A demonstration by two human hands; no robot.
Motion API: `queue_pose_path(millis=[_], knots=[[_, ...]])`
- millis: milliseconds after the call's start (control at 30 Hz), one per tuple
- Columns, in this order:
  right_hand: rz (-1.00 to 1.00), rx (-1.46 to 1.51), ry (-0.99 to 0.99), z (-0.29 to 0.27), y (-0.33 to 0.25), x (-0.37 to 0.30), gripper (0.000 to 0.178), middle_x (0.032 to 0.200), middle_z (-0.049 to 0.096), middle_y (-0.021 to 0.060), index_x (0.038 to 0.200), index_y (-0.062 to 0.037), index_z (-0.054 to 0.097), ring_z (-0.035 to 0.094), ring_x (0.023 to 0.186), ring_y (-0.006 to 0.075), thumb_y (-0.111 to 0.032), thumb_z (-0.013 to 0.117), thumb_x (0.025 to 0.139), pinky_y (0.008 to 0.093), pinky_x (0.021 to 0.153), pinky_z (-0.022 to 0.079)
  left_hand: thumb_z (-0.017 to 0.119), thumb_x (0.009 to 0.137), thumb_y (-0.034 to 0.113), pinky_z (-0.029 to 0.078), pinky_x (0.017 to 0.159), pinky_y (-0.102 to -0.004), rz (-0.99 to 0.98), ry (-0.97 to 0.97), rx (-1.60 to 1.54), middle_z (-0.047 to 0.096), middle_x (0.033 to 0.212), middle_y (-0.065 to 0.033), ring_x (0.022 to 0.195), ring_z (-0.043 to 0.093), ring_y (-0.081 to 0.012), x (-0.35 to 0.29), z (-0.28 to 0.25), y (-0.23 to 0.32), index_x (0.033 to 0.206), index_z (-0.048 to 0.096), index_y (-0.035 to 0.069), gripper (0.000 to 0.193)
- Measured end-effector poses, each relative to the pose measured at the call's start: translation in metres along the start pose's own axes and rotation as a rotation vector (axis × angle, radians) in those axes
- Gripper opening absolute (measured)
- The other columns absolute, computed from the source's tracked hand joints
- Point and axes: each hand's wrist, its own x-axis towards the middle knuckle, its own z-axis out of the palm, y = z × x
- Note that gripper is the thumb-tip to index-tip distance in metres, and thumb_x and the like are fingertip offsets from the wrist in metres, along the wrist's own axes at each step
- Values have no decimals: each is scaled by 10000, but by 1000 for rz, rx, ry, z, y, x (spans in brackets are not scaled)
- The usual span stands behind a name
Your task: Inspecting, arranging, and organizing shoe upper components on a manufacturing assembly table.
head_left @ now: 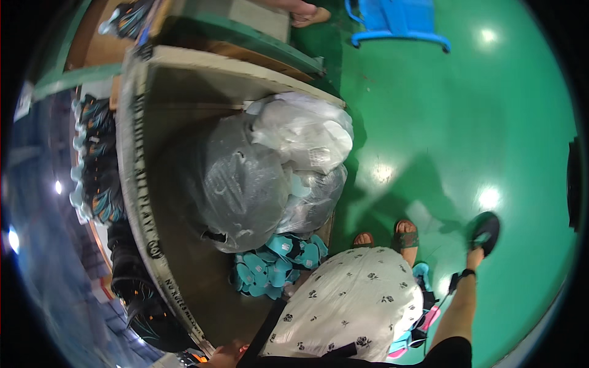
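At the lower right my right forearm reaches out from a black sleeve, with a black band and thin cord at the wrist. Its hand [475,257] is closed on a dark, rounded, shoe-shaped piece [486,233] held above the floor. My left hand [227,354] shows only partly at the bottom edge, beside the bin's painted rim [161,270]; its fingers are too unclear to read. Inside the bin lies a heap of teal pieces [264,270] with black parts. White cloth with dark flowers [343,300] spreads below me, above two sandalled feet.
Large grey [236,178] and white [300,132] plastic bags fill the bin's middle. Black uppers [101,165] with teal and orange line the left side. More pink, teal and black pieces [429,316] lie beside the cloth. A blue chair [399,21] and someone's foot [311,16] appear at the top.
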Motion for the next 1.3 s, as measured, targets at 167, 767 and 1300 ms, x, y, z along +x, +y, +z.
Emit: queue_pose_path(millis=[167, 767, 1300], knots=[[-371, 226, -5, -101, -150, -121, 295, 981, 600, 170, 1014, 20, 628, 605, 938, 355, -79, 733, 758, 416, 811, 494, 496, 961, 238, 513, 769, -433, 211, 131, -272, 643, 1005, -142, 902, 630, -352, -48, 11, 13, 1095, 627, 110, 227], [-2525, 176, -214, -608, -615, -686, 189, 889, 587, 153, 962, 14, 584, 547, 828, 342, -48, 654, 798, 405, 733, 401, 541, 875, 162, 527, 722, -421, -187, 793, -1252, 674, 903, -132, 809, 660, -314, -214, 61, 41, 1116, 626, 89, 266], [-2791, -678, 227, -401, -741, -911, 208, 827, 658, 66, 892, -95, 608, 633, 858, 260, -244, 706, 786, 429, 744, 438, 757, 757, 498, 345, 1065, -427, -917, 1245, -2046, 360, 1332, -404, 1253, 423, -465, -207, 70, -122, 1461, -17, -78, 1194]])
